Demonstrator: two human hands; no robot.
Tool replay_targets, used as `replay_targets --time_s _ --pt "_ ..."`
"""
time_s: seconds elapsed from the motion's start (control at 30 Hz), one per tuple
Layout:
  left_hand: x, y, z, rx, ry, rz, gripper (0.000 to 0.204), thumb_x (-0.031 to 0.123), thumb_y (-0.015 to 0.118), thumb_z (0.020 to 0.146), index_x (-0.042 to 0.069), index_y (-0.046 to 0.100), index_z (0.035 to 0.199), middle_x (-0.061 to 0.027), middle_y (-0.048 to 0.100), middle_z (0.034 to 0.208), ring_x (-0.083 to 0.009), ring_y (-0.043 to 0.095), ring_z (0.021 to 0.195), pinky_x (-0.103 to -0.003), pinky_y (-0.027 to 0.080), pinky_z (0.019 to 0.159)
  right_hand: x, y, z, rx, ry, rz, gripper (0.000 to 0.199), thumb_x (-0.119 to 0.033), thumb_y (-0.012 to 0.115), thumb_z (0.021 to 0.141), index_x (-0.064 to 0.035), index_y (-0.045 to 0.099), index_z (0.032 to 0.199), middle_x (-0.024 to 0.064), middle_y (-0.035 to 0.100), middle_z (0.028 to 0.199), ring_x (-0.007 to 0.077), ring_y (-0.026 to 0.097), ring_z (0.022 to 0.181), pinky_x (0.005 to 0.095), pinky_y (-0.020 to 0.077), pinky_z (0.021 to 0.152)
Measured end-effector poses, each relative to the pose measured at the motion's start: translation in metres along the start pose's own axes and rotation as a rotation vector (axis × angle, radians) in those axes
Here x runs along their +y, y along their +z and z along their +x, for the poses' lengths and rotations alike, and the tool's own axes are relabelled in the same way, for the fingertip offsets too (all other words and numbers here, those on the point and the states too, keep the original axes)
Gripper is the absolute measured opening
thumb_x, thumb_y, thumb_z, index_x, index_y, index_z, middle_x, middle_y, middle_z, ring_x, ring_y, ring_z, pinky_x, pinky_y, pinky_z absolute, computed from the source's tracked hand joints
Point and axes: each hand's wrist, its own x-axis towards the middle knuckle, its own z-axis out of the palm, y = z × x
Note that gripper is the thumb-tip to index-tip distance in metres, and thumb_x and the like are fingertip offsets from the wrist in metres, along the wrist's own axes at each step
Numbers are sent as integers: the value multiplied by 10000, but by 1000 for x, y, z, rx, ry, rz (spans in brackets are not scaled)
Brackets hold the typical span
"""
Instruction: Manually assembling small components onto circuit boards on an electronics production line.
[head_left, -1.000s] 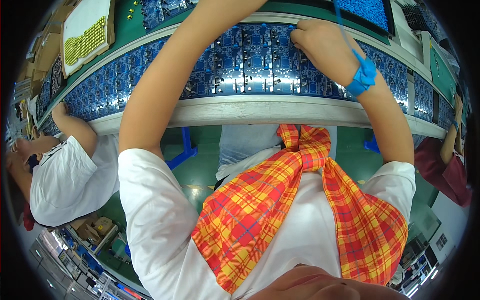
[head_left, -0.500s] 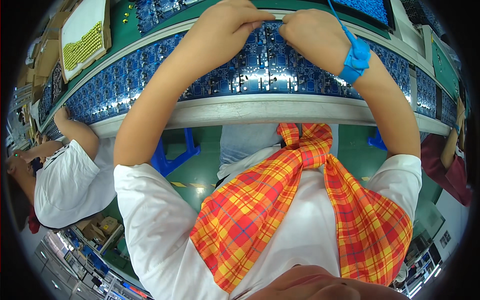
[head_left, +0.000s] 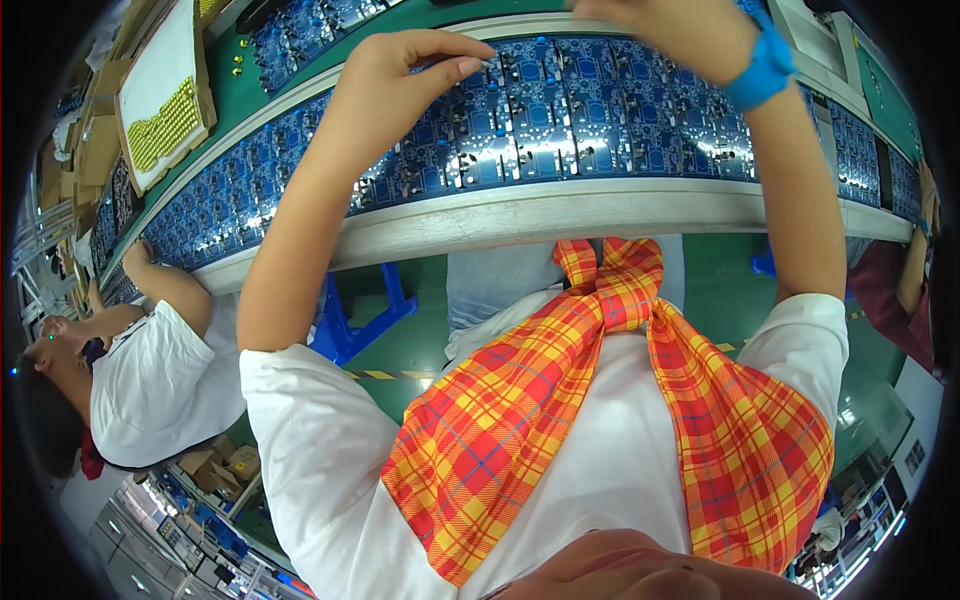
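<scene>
Blue printed circuit boards (head_left: 600,110) lie side by side in a long row between pale rails. Over the upper edge of that row, left of middle, is my left hand (head_left: 390,85). Its thumb and index finger come together at a board, and whatever lies between the tips is too small to name. My right hand (head_left: 690,30) is raised at the top edge, apart from the boards, its fingers blurred and partly cut off. Around my right wrist sits a blue wrist strap (head_left: 760,70).
The near rail (head_left: 550,205) runs between me and the boards. At upper left are a cardboard tray (head_left: 205,95) of small yellow parts and more blue boards (head_left: 300,40). Co-workers sit at left (head_left: 160,390) and right (head_left: 890,290). A blue stool (head_left: 365,325) stands below.
My hands, close together before, have parted. The left moved left along the boards; the right swung up and to the right. The view has shifted slightly.
</scene>
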Motion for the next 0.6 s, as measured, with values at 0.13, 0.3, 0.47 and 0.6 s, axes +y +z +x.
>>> replay_targets --time_s 0.13,0.3,0.47,0.6 --pt "9 6 2 -41 129 137 162 184 722 929 98 800 1041 -56 755 1009 -249 683 978 -370 509 922 72 -16 -25 351 487 -21 248 -254 721 888 -20 775 951 193 721 818 320 711 777 408 550 694" --pt "16 25 -5 -66 467 569 101 156 723 901 148 778 986 4 699 1000 -220 603 1045 -403 398 979 116 8 -48 379 549 41 209 -188 745 873 -10 764 982 149 721 790 238 690 722 362 535 665" --pt "15 30 -4 -74 527 625 78 148 720 889 165 762 952 21 657 967 -208 570 1031 -406 365 965 125 15 -56 442 579 207 163 -127 746 869 1 737 969 81 696 765 150 640 697 307 513 654" --pt "13 32 -1 -85 551 596 74 153 719 889 158 762 949 20 650 948 -208 570 1011 -400 372 948 127 16 -60 666 454 230 138 -117 726 888 4 701 949 56 664 770 125 615 709 284 502 663"
